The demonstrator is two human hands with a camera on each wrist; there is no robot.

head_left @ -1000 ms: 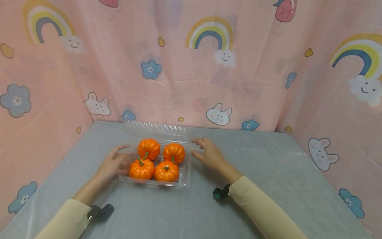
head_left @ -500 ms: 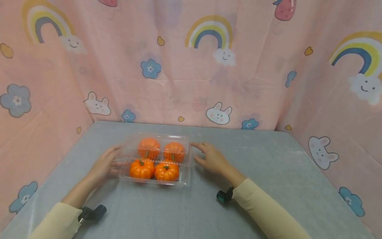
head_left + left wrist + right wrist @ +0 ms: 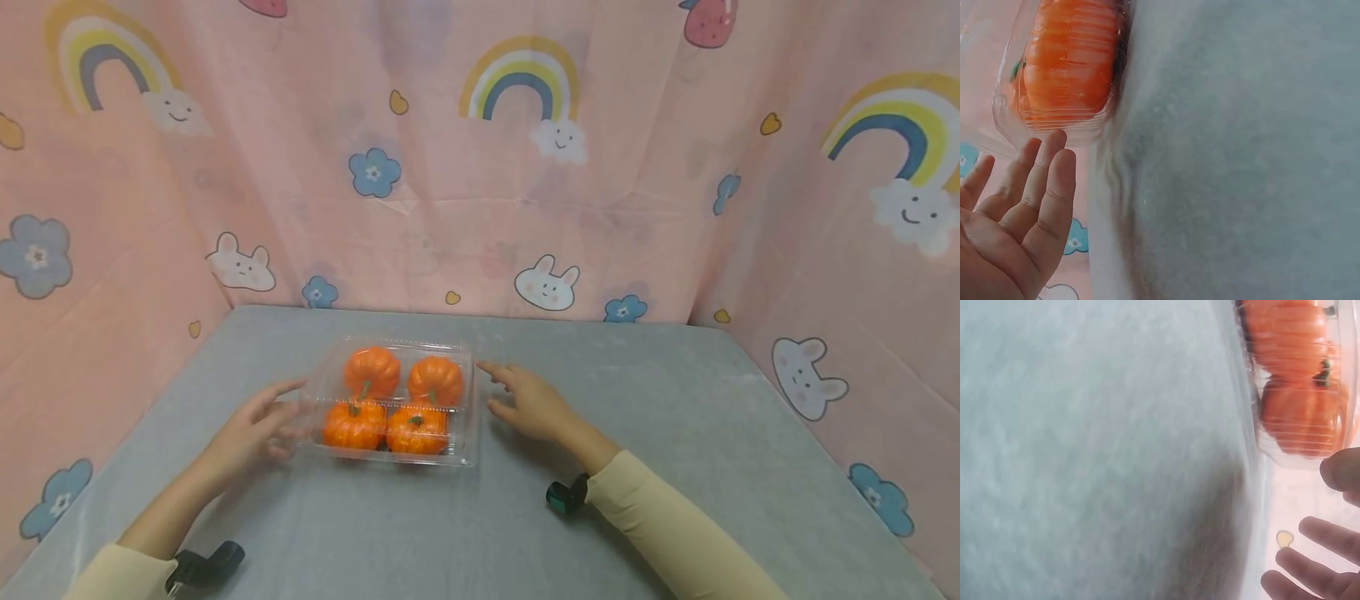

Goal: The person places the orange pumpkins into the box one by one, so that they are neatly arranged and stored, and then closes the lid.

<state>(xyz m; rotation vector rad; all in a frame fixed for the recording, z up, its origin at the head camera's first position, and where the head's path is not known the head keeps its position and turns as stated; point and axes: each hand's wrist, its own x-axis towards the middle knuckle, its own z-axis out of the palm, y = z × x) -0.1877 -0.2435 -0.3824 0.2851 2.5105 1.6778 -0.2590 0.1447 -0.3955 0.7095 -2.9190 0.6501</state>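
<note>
A clear plastic clamshell box (image 3: 463,457) sits on the table with several small orange pumpkins (image 3: 416,431) inside, set in two rows. Its see-through lid (image 3: 397,343) lies over the pumpkins; whether its front edge is fastened cannot be told. My left hand (image 3: 251,429) is at the box's left side with fingers extended, and the left wrist view shows the fingertips close to the ridged wall, contact unclear. At the right side, my right hand (image 3: 532,404) has its fingers loosely stretched toward the box, gripping nothing. Green stems show through the plastic.
The grey tabletop (image 3: 660,433) spreads around the box. A pink patterned curtain (image 3: 450,225) hangs behind and along both sides of the table. Dark wrist cameras (image 3: 206,567) are strapped at both sleeves.
The lid, standing up behind the box at first, has swung forward and down over the pumpkins. My left hand has drawn back leftward; the right hand has barely shifted.
</note>
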